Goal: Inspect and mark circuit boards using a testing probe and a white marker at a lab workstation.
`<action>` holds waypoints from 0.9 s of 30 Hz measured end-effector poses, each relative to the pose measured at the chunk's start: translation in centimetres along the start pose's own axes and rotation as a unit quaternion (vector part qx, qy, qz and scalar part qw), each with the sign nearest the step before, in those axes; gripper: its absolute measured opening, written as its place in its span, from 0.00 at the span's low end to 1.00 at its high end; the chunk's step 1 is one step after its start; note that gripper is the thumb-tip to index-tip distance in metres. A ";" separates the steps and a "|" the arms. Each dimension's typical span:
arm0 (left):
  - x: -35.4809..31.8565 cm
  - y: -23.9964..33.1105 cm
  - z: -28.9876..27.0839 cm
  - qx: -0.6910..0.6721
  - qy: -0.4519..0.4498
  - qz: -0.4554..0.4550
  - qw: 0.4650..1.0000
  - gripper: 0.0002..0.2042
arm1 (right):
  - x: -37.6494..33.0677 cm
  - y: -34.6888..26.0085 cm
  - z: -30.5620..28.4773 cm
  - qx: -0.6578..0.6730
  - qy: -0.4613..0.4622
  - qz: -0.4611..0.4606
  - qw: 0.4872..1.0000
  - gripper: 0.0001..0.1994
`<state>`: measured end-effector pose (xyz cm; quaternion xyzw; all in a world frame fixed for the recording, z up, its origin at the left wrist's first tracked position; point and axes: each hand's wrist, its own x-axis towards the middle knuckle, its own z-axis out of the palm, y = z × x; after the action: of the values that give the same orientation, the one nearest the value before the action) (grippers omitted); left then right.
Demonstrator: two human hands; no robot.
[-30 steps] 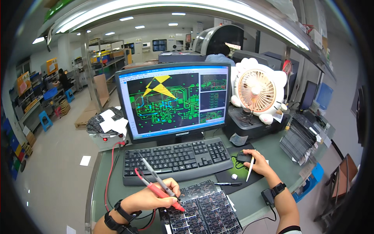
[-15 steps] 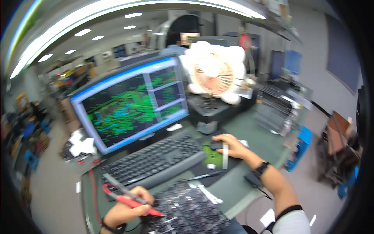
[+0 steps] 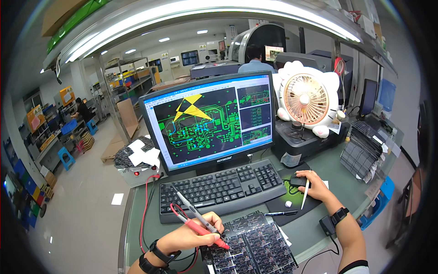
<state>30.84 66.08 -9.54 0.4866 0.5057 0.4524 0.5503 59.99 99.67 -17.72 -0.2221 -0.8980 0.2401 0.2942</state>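
My left hand is closed around two test probes, a red probe and a grey probe. The red one slants down with its tip at a dark panel of printed circuit boards in front of me; whether it touches cannot be told. The grey one points up over the keyboard, away from the panel. My right hand rests on a black computer mouse, fingers curled over it, with a thin white stick held between them. On the monitor a green board layout carries a large yellow bow-tie-like marker.
The keyboard lies below the monitor. A black pen and a small white lump lie by the mouse pad. A white fan stands behind; stacked boards sit at right. A red cable runs along the left.
My view has swung, so the desk sits further right in the picture, and the blur is gone. The yellow marker now shows on the screen. Both hands keep their holds.
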 end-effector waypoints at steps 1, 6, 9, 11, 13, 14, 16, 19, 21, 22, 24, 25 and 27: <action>0.0 -0.1 -0.1 -0.001 0.000 0.000 1.000 0.09 | 0.0 0.0 0.0 0.000 0.001 0.002 1.000 0.24; 0.1 -0.2 0.0 -0.010 0.010 -0.007 1.000 0.09 | 0.0 0.3 0.1 -0.012 0.009 -0.006 1.000 0.24; 0.1 -0.3 0.0 -0.011 0.007 -0.006 1.000 0.09 | -0.2 0.6 0.2 -0.033 0.016 -0.003 0.999 0.24; 0.1 -0.4 0.0 -0.010 0.006 -0.007 1.000 0.09 | -0.3 0.6 0.1 -0.046 0.022 -0.004 0.999 0.24; 0.1 -0.5 0.0 -0.010 0.005 -0.008 1.000 0.09 | -0.2 0.2 0.1 -0.026 0.003 -0.013 1.000 0.24; 0.0 -0.4 0.0 -0.014 0.003 -0.007 1.000 0.09 | -0.2 0.1 0.1 -0.026 0.002 -0.013 1.000 0.24; 0.0 -0.3 0.0 -0.019 0.002 -0.006 1.000 0.09 | -0.1 -0.3 0.2 -0.007 -0.001 -0.018 1.000 0.24; 0.1 -0.2 0.0 -0.014 0.000 -0.001 1.000 0.09 | -0.2 -0.5 0.1 -0.013 -0.003 -0.011 1.000 0.24; 0.0 -0.1 0.1 -0.014 0.000 -0.006 1.000 0.09 | -0.1 -0.3 0.2 -0.011 -0.002 -0.014 1.000 0.24; 0.0 -0.1 0.1 -0.014 0.000 -0.006 1.000 0.09 | -0.1 -0.3 0.2 -0.010 -0.001 -0.016 1.000 0.25; 0.0 -0.2 0.1 -0.009 -0.002 0.010 1.000 0.09 | -0.1 -0.2 0.2 -0.014 -0.004 -0.014 1.000 0.25; 0.0 -0.1 0.1 -0.010 -0.001 0.010 1.000 0.09 | -0.1 -0.2 0.2 -0.017 -0.007 -0.012 1.000 0.25; 0.0 0.0 0.1 -0.006 -0.001 0.001 1.000 0.09 | -0.1 -0.2 0.2 -0.017 -0.006 -0.015 1.000 0.25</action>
<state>30.97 66.08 -9.54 0.4840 0.5023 0.4552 0.5533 59.91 99.37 -17.79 -0.2120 -0.9071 0.2213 0.2884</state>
